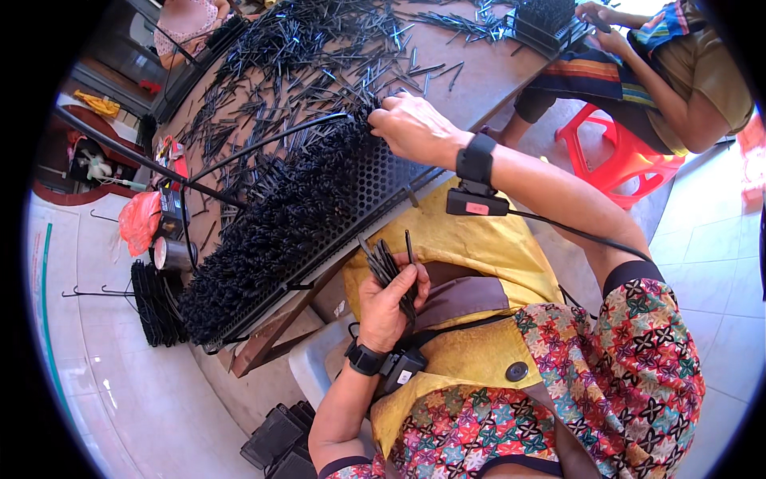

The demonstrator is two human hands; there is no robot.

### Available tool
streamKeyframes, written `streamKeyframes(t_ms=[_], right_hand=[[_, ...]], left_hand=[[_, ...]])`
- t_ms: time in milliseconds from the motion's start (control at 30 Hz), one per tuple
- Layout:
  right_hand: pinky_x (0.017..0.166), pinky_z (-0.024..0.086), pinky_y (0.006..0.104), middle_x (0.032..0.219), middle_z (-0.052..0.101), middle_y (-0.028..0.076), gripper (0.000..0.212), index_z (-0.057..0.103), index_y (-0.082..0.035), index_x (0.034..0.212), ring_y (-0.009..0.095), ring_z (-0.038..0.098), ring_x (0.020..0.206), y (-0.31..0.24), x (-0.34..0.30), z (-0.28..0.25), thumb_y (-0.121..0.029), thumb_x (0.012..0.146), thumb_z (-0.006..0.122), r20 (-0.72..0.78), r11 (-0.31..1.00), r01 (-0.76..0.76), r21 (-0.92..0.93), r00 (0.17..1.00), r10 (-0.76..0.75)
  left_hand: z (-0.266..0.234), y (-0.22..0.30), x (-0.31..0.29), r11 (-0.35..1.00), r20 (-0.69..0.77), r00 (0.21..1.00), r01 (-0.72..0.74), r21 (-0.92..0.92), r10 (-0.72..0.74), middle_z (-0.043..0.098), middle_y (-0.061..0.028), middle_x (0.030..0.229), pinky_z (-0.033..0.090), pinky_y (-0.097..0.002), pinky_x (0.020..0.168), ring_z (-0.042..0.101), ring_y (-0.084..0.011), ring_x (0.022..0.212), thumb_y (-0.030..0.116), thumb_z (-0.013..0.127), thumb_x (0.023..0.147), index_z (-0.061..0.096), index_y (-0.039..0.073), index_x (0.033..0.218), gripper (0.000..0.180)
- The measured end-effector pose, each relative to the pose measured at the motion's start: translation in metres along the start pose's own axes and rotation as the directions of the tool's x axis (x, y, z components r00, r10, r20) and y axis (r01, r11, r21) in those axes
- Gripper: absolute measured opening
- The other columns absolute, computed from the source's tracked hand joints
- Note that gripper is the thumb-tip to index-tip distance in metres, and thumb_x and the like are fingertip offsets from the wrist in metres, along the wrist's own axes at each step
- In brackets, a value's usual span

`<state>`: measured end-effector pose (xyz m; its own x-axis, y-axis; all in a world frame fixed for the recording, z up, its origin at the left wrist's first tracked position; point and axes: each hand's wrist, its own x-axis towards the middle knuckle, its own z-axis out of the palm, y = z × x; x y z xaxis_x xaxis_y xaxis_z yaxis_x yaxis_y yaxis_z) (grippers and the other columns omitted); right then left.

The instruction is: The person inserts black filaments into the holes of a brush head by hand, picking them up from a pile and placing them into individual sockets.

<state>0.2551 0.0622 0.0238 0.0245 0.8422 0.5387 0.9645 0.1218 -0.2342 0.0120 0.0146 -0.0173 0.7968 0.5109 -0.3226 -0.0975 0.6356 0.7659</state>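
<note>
Nearest: the wearer's patterned top [638,363] and yellow apron [523,255], creased over the lap. The left hand [384,313] is in front of the apron, fingers curled and closed around a bundle of thin black pieces [380,262]; one piece stands apart from the others, upright above the thumb. A black strap with a small box circles each wrist.

Beyond: a perforated tray [384,177], set slantwise along the table edge and densely packed with upright black pieces [279,227]. The right hand [419,128] is at the tray's far end, thumb and fingertips drawn together against the packed pieces; cannot tell whether a piece is pinched there.

Farther: loose black pieces [279,48] heaped and scattered over the brown table [487,80]. To the right, a red stool [614,152] beneath a seated co-worker [678,88], whose hands are beside a second loaded tray [536,36].
</note>
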Motion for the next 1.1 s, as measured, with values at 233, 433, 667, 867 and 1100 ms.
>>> streamKeyframes(t_ms=[233, 433, 667, 867, 1100], right_hand=[[0.058, 0.047, 0.0235, 0.075, 0.066, 0.008, 0.035, 0.059, 0.003, 0.104, 0.009, 0.060, 0.066, -0.050, -0.060, -0.037, -0.019, 0.079, 0.069, 0.366, 0.705, -0.354, 0.614, 0.920, 0.143], [0.065, 0.049, 0.0229, 0.081, 0.066, 0.008, 0.031, 0.058, 0.005, 0.103, 0.008, 0.060, 0.073, -0.069, -0.080, -0.031, -0.008, 0.077, 0.069, 0.535, 0.301, -0.539, 0.787, 0.839, 0.103], [0.065, 0.049, 0.0235, 0.077, 0.064, 0.006, 0.021, 0.061, 0.004, 0.092, 0.009, 0.060, 0.071, -0.072, -0.096, -0.028, -0.008, 0.076, 0.068, 0.486, 0.395, -0.541, 0.742, 0.841, 0.238], [0.060, 0.046, 0.0231, 0.072, 0.063, 0.005, 0.015, 0.061, 0.002, 0.086, 0.008, 0.057, 0.067, -0.069, -0.108, -0.023, -0.006, 0.075, 0.068, 0.570, 0.355, -0.641, 0.681, 0.768, 0.293], [0.063, 0.047, 0.0229, 0.075, 0.063, 0.004, 0.011, 0.062, 0.001, 0.085, 0.007, 0.058, 0.071, -0.064, -0.117, -0.016, -0.001, 0.076, 0.067, 0.431, 0.313, -0.551, 0.773, 0.819, 0.378]], left_hand=[[-0.002, 0.001, 0.001, 1.000, 0.029, 1.000, -0.011, -0.009, 0.011, 0.059, -0.0091, 0.081, 0.041, -0.0233, 0.051, 0.056, -0.0154, 0.064, 0.011, 0.057, 0.087, 0.053, 0.001, 0.100, 0.017], [0.003, 0.007, -0.002, 0.998, 0.156, 0.987, 0.029, 0.061, -0.038, 0.060, -0.0100, 0.080, 0.041, -0.0238, 0.051, 0.056, -0.0153, 0.064, 0.014, 0.059, 0.087, 0.054, 0.001, 0.101, 0.020], [0.004, 0.003, 0.001, 0.999, 0.097, 0.995, 0.019, 0.041, -0.023, 0.060, -0.0115, 0.082, 0.042, -0.0245, 0.050, 0.057, -0.0173, 0.064, 0.014, 0.058, 0.088, 0.054, 0.002, 0.101, 0.018], [0.003, -0.002, 0.000, 0.997, -0.022, 0.999, 0.047, 0.068, -0.046, 0.061, -0.0108, 0.081, 0.041, -0.0222, 0.046, 0.057, -0.0157, 0.062, 0.015, 0.057, 0.088, 0.054, -0.001, 0.100, 0.021], [0.001, -0.007, 0.000, 0.998, -0.010, 0.998, 0.066, 0.019, -0.066, 0.060, -0.0097, 0.080, 0.040, -0.0224, 0.046, 0.055, -0.0148, 0.060, 0.018, 0.060, 0.087, 0.053, 0.000, 0.102, 0.024]])
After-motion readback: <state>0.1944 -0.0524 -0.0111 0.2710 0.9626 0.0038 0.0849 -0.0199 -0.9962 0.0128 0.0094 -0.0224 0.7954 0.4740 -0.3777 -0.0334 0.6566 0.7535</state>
